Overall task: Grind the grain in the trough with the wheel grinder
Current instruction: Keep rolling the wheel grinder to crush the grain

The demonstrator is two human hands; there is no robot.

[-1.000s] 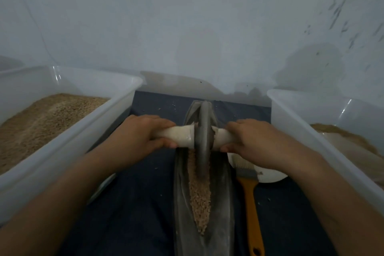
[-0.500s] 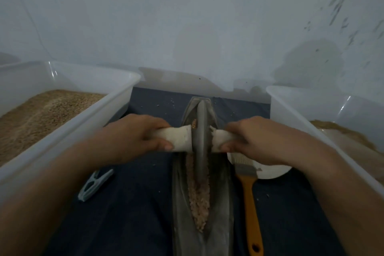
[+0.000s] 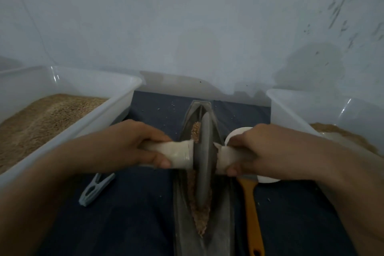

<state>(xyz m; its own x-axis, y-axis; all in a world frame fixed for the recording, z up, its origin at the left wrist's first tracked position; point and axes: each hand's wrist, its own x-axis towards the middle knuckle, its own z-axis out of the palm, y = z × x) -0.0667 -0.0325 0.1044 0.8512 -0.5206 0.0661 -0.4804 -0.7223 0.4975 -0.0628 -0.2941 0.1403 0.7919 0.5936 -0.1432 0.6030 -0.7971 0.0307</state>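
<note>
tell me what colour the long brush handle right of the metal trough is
Orange, clearest in the head view.

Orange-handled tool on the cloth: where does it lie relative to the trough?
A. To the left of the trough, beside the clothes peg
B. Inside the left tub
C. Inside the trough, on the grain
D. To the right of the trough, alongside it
D: the orange-handled tool lies on the dark cloth right of the trough, running roughly alongside it; the clothes peg lies on the left.
</note>
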